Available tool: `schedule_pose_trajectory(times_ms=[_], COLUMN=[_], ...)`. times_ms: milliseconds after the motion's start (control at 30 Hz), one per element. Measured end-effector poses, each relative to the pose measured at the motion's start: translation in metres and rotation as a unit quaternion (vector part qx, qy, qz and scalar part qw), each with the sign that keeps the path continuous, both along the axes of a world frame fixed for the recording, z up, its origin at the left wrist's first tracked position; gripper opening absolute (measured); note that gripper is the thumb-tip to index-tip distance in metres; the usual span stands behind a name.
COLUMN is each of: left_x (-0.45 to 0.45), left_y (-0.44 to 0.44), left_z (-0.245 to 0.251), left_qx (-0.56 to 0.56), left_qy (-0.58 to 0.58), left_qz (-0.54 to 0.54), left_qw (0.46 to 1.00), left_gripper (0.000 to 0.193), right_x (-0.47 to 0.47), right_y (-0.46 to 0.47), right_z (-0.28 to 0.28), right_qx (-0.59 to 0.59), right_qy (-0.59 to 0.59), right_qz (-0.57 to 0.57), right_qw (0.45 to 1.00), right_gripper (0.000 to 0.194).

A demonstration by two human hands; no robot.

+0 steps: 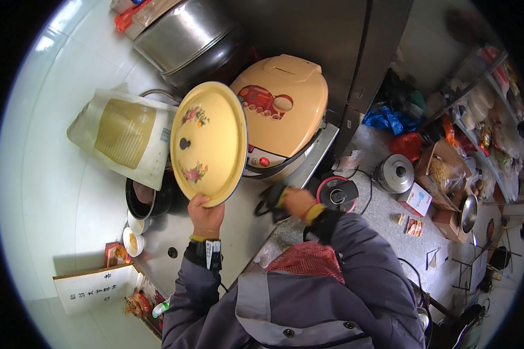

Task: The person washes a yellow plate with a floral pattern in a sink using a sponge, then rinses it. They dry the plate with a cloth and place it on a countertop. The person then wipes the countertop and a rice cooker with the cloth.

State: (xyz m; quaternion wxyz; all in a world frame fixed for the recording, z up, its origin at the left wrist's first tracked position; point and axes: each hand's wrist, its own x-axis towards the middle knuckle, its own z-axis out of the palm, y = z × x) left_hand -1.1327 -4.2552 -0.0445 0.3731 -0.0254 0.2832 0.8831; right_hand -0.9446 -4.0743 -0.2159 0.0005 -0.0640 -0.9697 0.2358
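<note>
My left hand (206,217) grips the rim of a yellow enamel lid (216,144) with painted flowers and a black knob. The lid is held tilted, its knob side showing, and it overlaps the edge of a peach-coloured rice cooker (296,113) with a shut cover. My right hand (298,202) is at the front edge of the steel counter (240,227), closed around a dark object (270,201). Motion blur hides what that object is; it may be a bundled cord or a cloth. Both wrists wear dark bands over grey sleeves.
A pale bag (126,131) bearing writing leans behind the lid, near a black pot (140,198) and a small bowl (133,243). A large steel pot (187,35) stands at the back. On the floor are a round black-and-pink appliance (337,194), a lidded pot (395,173) and cardboard boxes (440,174).
</note>
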Motion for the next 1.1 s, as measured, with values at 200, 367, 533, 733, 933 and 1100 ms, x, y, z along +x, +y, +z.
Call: schedule_pose_trajectory(times_ms=[200,367,533,733,933,1100], left_x=[0.008,0.026,0.034,0.042,0.048,0.059], left_y=[-0.058,-0.084,-0.117,-0.137,-0.161,-0.190], left_z=[0.015,0.023,0.025,0.015,0.003,-0.004], left_qx=[-0.022,-0.003,-0.010,0.014,0.033,0.017], left_qy=[0.009,0.041,0.027,0.038,0.006,0.018], left_qz=[0.056,0.059,0.086,0.128,0.133,0.145], left_qw=[0.998,0.997,0.996,0.991,0.991,0.989], left_gripper=[0.071,0.069,0.067,0.067,0.067,0.067], right_x=[0.028,0.059,0.064,-0.020,-0.070,-0.038], right_y=[0.205,0.243,0.170,0.145,0.181,0.246], right_z=[-0.031,0.034,0.108,0.144,0.136,0.078], right_qx=[0.193,0.032,-0.069,-0.291,0.070,-0.120], right_qy=[-0.090,0.175,0.424,0.421,0.278,0.244], right_qz=[-0.405,-0.561,-0.344,-0.218,-0.313,-0.416], right_qw=[0.889,0.808,0.835,0.831,0.905,0.868], right_gripper=[0.010,0.031,0.027,0.038,0.042,0.033])
